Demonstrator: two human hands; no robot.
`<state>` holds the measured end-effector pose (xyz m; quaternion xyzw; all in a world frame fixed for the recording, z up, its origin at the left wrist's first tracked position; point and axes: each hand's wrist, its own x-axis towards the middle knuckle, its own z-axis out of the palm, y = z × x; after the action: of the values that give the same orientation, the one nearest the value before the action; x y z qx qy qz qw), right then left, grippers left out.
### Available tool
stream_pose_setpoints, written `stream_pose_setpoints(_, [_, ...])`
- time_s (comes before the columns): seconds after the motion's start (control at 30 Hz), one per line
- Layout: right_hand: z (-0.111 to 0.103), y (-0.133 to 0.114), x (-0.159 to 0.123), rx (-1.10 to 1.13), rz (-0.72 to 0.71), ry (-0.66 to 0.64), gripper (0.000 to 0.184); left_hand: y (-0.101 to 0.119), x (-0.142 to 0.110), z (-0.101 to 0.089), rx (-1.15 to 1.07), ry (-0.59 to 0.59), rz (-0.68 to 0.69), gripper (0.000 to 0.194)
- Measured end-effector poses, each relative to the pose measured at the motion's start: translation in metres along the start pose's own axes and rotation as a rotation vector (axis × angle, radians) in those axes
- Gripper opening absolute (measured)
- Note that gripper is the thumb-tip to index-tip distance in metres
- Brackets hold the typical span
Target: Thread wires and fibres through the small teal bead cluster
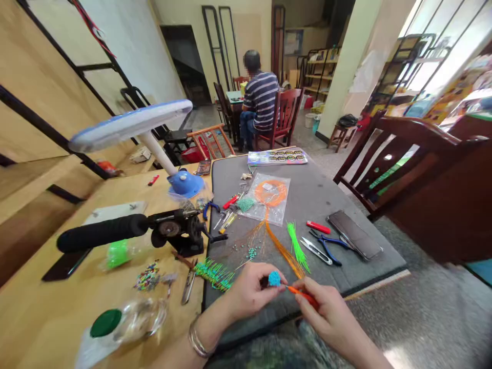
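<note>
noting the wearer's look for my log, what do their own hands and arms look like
The left hand and right hand wear no gloves. Slim, silvery bangles circle the left wrist; none shows on the right. No sleeves show on the forearms.

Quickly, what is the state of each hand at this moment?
Left hand: closed, holding a small blue piece between thumb and fingers.
Right hand: closed, holding an orange tool.

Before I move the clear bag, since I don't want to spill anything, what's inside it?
The clear bag appears to hold an orange coil with a white label. Whatever lies directly behind the label is covered and can't be seen.
</note>
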<state>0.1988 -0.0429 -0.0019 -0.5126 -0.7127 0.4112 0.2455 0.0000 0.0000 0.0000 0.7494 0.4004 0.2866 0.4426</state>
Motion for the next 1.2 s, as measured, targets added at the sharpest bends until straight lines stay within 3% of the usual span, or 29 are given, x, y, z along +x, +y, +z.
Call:
stream_pose_setpoints(0.27, [0.009,0.012,0.006,0.050,0.011,0.046,0.024,-0.006,0.003,0.004,-0.163,0.075,-0.109,0.011])
stream_pose_setpoints(0.53, [0.038,0.032,0.014,0.237,0.110,0.205,0.031,-0.016,0.005,0.007,-0.259,0.180,-0.193,0.019])
stream_pose_setpoints(0.67, [0.051,0.044,0.027,-0.004,0.076,0.356,0.026,-0.024,0.004,0.009,-0.256,0.202,-0.241,0.022])
stream_pose_setpoints(0.83, [0.067,0.045,0.036,-0.341,-0.110,0.364,0.021,-0.026,0.002,0.008,-0.267,0.212,-0.223,0.024])
stream_pose_setpoints(0.93, [0.050,0.050,0.037,-0.432,-0.151,0.427,0.021,-0.028,0.001,0.007,-0.284,0.220,-0.215,0.023])
stream_pose_setpoints(1.07, [-0.011,0.072,0.042,-0.674,-0.079,0.597,0.023,-0.031,-0.001,0.007,-0.278,0.231,-0.235,0.024])
stream_pose_setpoints(1.2, [-0.055,0.099,0.052,-0.913,0.088,0.513,0.030,-0.030,-0.001,0.007,-0.303,0.239,-0.235,0.024])
